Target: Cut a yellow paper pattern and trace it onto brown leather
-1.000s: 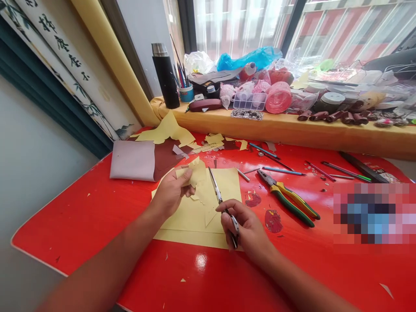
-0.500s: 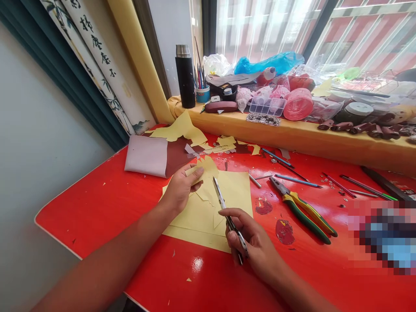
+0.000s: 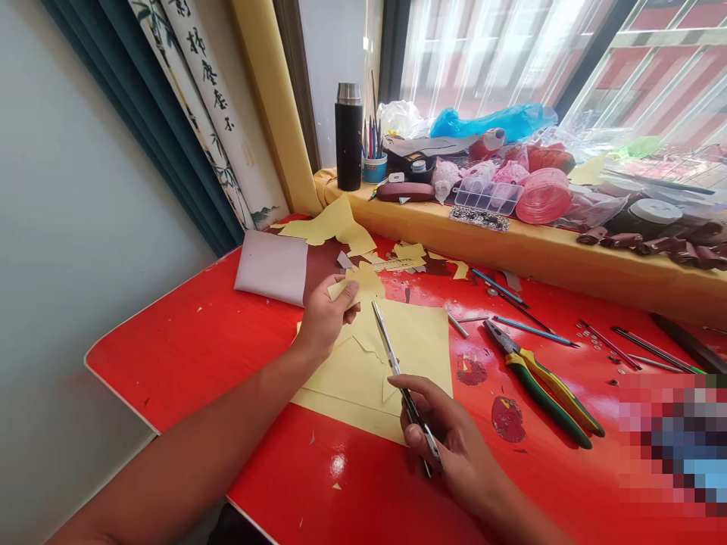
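Right hand (image 3: 454, 446) clenches scissors (image 3: 394, 363) over yellow paper (image 3: 417, 341).
The paper lies flat on the red table (image 3: 170, 371), while the left hand (image 3: 326, 322) pinches a ragged yellow scrap (image 3: 355, 291) up just beside the blades, well steadied.

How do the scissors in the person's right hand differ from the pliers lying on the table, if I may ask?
The scissors are gripped in the right hand, their blades over the yellow paper sheet, while the pliers lie loose on the red table. The scissors show slim bare metal blades; the pliers have a stubby metal head. The scissors' handles are mostly hidden by fingers; the pliers' green-and-yellow grips show fully. Both are metal hand tools pointing towards the window.
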A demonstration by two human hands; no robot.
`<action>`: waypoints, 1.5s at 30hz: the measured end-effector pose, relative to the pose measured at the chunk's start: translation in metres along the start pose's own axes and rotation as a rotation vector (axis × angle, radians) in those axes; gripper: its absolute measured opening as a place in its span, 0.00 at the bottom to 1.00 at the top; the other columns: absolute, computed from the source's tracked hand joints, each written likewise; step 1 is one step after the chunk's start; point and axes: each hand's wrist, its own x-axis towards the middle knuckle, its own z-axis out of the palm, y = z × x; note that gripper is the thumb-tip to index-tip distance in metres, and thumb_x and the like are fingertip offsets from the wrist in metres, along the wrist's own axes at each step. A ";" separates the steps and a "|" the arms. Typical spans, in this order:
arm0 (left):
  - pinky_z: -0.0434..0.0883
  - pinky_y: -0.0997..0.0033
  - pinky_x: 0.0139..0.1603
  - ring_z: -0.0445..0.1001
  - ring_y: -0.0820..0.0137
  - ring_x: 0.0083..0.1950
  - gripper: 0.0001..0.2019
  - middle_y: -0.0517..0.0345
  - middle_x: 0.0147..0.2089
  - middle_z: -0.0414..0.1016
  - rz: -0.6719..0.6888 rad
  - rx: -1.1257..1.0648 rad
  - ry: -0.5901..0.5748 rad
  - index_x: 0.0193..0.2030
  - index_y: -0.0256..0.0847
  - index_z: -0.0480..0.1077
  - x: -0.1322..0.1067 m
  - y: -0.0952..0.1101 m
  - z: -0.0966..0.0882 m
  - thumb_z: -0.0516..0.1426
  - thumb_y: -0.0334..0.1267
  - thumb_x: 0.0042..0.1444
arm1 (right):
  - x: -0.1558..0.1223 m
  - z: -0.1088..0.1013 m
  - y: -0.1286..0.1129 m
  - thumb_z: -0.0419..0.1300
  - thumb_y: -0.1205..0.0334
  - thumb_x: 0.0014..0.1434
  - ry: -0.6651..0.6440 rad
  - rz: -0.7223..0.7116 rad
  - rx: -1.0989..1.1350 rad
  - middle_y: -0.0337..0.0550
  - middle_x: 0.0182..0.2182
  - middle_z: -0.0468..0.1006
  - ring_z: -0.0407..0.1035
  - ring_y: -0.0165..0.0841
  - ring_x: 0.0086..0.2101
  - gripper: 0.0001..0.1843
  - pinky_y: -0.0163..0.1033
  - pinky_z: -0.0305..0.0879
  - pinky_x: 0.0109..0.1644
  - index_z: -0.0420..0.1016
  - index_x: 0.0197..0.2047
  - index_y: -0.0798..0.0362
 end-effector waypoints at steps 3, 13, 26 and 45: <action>0.63 0.76 0.25 0.69 0.76 0.26 0.22 0.64 0.28 0.71 -0.005 -0.004 0.002 0.43 0.41 0.69 0.000 0.000 0.000 0.72 0.50 0.52 | -0.001 0.000 0.000 0.65 0.36 0.69 0.007 -0.010 -0.012 0.31 0.29 0.64 0.60 0.26 0.21 0.29 0.32 0.63 0.22 0.74 0.64 0.45; 0.63 0.75 0.26 0.72 0.74 0.28 0.24 0.63 0.31 0.72 -0.009 -0.024 0.052 0.44 0.42 0.68 0.002 0.000 0.000 0.73 0.51 0.50 | -0.002 0.001 -0.003 0.65 0.35 0.67 0.011 0.011 -0.035 0.33 0.29 0.64 0.60 0.26 0.20 0.31 0.33 0.61 0.22 0.74 0.63 0.48; 0.65 0.74 0.28 0.71 0.74 0.26 0.25 0.62 0.30 0.76 -0.056 0.012 -0.078 0.49 0.42 0.69 -0.010 -0.011 0.004 0.71 0.53 0.55 | -0.002 0.004 -0.006 0.66 0.35 0.66 0.060 0.001 -0.011 0.33 0.28 0.64 0.59 0.27 0.19 0.31 0.33 0.60 0.20 0.76 0.61 0.48; 0.65 0.73 0.28 0.69 0.75 0.25 0.22 0.61 0.30 0.78 -0.050 0.016 -0.157 0.46 0.42 0.71 -0.015 -0.012 0.008 0.71 0.53 0.56 | -0.001 0.003 -0.007 0.65 0.34 0.66 0.080 -0.025 -0.022 0.32 0.27 0.65 0.59 0.27 0.19 0.32 0.34 0.66 0.20 0.76 0.61 0.48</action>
